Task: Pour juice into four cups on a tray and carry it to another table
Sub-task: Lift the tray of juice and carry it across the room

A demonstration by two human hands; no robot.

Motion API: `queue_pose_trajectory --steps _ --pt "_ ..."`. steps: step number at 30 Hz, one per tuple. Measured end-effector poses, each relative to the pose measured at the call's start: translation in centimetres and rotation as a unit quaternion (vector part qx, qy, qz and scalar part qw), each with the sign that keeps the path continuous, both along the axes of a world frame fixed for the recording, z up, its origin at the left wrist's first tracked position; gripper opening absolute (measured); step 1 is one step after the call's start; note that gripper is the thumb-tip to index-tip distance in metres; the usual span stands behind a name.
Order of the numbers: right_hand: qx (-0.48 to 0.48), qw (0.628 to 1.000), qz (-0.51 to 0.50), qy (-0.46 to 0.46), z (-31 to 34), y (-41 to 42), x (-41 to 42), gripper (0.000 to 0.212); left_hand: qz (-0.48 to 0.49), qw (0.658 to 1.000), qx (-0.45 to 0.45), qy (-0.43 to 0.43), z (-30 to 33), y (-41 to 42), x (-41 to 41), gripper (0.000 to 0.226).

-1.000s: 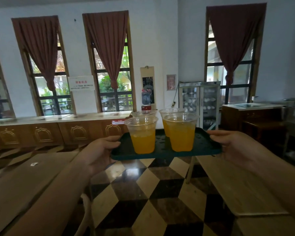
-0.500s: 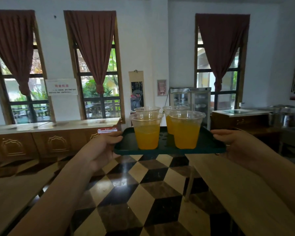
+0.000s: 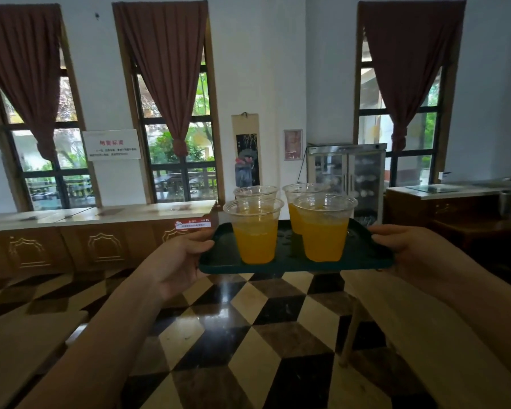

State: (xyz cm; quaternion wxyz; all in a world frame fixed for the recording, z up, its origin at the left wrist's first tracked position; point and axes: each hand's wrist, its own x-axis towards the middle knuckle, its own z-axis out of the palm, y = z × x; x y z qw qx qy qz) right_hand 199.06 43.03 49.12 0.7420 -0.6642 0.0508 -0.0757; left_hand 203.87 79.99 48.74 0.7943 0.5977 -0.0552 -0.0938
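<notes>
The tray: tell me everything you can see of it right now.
The tray is dark green, rectangular, with rounded corners and a low raised rim; it looks like plastic. It is held about level in the air over the tiled floor, the left hand gripping one short end, the right hand the other. Four clear cups of orange juice stand upright on it.

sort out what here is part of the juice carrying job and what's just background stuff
Part of the job:
- green tray
- four cups of juice
- left hand
- right hand
- wooden table

Just around:
- glass-door cabinet
- white wall sign
- hanging scroll
- curtains
</notes>
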Motion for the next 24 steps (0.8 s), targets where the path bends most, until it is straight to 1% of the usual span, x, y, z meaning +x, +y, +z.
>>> queue_pose_trajectory --steps 7,10,14,19,24 --pt "0.010 1.000 0.014 -0.004 -0.6 -3.2 11.3 0.033 0.039 0.999 0.029 -0.009 -0.1 -4.0 10.3 0.031" --pt "0.010 1.000 0.014 -0.008 -0.1 -5.4 16.1 0.033 0.035 0.999 0.018 -0.007 0.1 -6.2 14.9 0.033" --pt "0.007 1.000 0.010 -0.011 0.3 -7.9 21.8 0.034 0.034 0.999 0.004 -0.008 0.4 -8.9 20.8 0.029" --pt "0.001 1.000 -0.014 0.000 0.0 -10.5 27.4 0.035 0.025 1.000 0.010 -0.001 0.1 -11.6 28.2 0.028" --pt "-0.010 0.999 -0.043 0.001 -0.4 -12.5 31.9 0.024 -0.007 1.000 0.002 0.004 -0.7 -14.8 35.7 0.029"
